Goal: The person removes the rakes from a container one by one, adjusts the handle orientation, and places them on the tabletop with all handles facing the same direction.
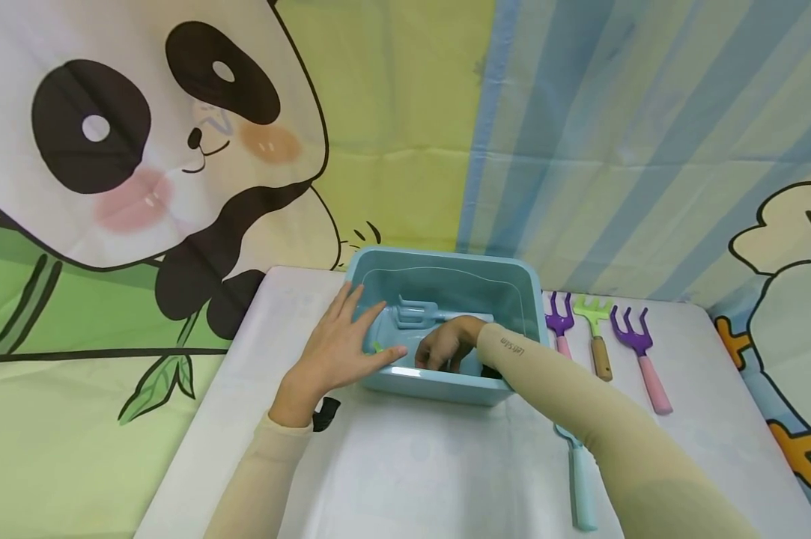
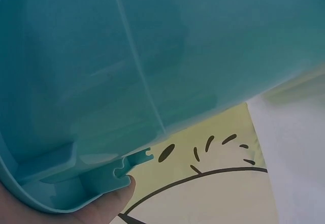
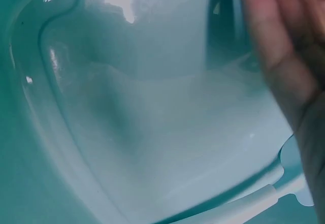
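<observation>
A light-blue plastic bin (image 1: 439, 258) sits near the back of the white table. My left hand (image 1: 341, 337) spreads over its left front corner with straight, parted fingers, and a fingertip (image 2: 119, 196) touches the rim in the left wrist view. My right hand (image 1: 445, 346) reaches down inside the bin, fingers pointing at the floor by the front wall. Its fingertips are hidden, and I cannot tell whether they hold anything. Behind that hand lies a light-blue hand fork (image 1: 418, 313); its handle also shows in the right wrist view. A small green piece (image 1: 378, 346) shows near the left wall.
Right of the bin lie a purple fork (image 1: 560, 323), a green fork with a wooden handle (image 1: 600, 355) and another purple fork (image 1: 637, 340) with a pink handle. Nearer me is a light-blue handled tool (image 1: 582, 486), its head partly behind my right sleeve. A patterned cloth (image 1: 405, 112) hangs behind.
</observation>
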Demonstrator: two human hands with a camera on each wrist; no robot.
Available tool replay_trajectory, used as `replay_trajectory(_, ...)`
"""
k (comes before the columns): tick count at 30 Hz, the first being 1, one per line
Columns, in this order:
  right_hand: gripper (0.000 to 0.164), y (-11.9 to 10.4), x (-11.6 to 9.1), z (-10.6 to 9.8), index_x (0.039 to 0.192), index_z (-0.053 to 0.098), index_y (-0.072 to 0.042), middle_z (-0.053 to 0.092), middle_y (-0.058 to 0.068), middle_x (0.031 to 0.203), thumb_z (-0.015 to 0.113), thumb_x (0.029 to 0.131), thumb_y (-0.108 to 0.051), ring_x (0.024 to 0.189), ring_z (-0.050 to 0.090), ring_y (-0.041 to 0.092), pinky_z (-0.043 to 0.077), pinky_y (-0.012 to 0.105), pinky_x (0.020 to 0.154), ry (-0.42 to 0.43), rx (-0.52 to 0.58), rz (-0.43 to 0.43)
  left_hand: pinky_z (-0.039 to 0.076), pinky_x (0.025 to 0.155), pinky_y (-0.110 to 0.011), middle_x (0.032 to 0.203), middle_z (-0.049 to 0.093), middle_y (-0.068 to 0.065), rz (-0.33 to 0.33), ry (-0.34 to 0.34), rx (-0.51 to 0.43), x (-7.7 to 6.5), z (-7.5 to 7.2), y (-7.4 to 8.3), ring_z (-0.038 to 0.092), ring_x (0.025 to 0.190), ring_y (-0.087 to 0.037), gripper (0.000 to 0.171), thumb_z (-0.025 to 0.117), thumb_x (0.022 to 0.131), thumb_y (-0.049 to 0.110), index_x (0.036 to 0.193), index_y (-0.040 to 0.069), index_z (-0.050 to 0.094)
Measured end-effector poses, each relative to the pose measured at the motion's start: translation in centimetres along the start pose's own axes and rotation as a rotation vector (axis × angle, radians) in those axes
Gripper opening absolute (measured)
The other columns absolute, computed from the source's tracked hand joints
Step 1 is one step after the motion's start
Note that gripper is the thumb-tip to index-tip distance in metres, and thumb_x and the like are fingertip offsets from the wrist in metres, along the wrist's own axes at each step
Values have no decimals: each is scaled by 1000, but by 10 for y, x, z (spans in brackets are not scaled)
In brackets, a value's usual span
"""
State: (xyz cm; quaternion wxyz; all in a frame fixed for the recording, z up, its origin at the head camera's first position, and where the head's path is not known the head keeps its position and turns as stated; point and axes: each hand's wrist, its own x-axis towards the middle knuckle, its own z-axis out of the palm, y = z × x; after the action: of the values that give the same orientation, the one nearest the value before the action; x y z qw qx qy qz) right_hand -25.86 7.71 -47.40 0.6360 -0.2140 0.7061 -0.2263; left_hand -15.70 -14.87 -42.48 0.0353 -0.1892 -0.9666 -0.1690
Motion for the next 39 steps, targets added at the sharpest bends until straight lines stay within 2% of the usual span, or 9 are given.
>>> replay_trajectory(5, 35, -1, -2, -1, 126, 59, -13, 64, 7, 106, 65, 93, -4, 83, 60, 17, 51, 32, 69, 26, 67, -5, 20, 115, -59, 163, 19, -19, 8, 13, -4, -1, 0, 0, -1, 152, -33, 95, 41, 83, 86, 151, 19, 48)
replay_trajectory(8, 42, -1, -2, -2, 129, 57, -12, 63, 8, 105, 63, 91, 4, 81, 60, 18, 52, 31, 68, 30, 93, 6, 20, 115, -59, 163, 19, -19, 12, 21, -5, -2, 0, 0, 0, 152, -33, 95, 41, 83, 86, 150, 19, 49)
replay_trajectory(13, 44, 0, -3, -5, 128, 55, -9, 62, 8, 100, 58, 90, 13, 76, 58, 18, 51, 31, 67, 25, 112, 20, 20, 115, -59, 163, 18, -19, 5, 11, -9, -2, 0, 0, 0, 152, -33, 97, 41, 82, 87, 150, 18, 49)
replay_trajectory(16, 44, 0, -5, -8, 128, 54, -8, 60, 11, 103, 60, 89, 12, 76, 58, 19, 53, 30, 67, 58, 127, 16, 21, 115, -60, 163, 18, -19, 2, 5, -8, -1, 0, 0, -1, 152, -32, 97, 40, 83, 87, 150, 18, 48)
replay_trajectory(21, 46, 0, -12, -16, 129, 52, -6, 55, 19, 116, 66, 88, 9, 88, 64, 27, 58, 37, 75, 156, 163, -20, 21, 115, -58, 163, 18, -19, 3, 1, 13, 1, 0, 0, 0, 152, -32, 97, 38, 83, 88, 151, 19, 47)
replay_trajectory(26, 49, -3, -22, -22, 134, 49, -4, 50, 22, 123, 65, 89, 9, 97, 66, 33, 57, 42, 81, 186, 202, -55, 20, 116, -57, 164, 16, -18, -6, -17, 17, 0, 0, -1, -2, 152, -31, 100, 36, 82, 89, 153, 20, 44)
replay_trajectory(34, 49, -7, -46, -28, 137, 43, -4, 49, 26, 129, 63, 93, 7, 107, 65, 39, 52, 50, 92, 203, 237, -79, 22, 115, -58, 163, 18, -18, -6, -12, 21, 1, -2, 1, 0, 152, -32, 101, 36, 81, 90, 153, 20, 44)
replay_trajectory(39, 50, -10, -68, -28, 140, 40, -3, 46, 28, 133, 60, 95, 5, 111, 63, 40, 52, 49, 92, 208, 229, -109, 22, 115, -57, 164, 17, -18, -11, -18, 29, 2, -1, 0, -1, 152, -31, 104, 35, 80, 91, 157, 20, 36)
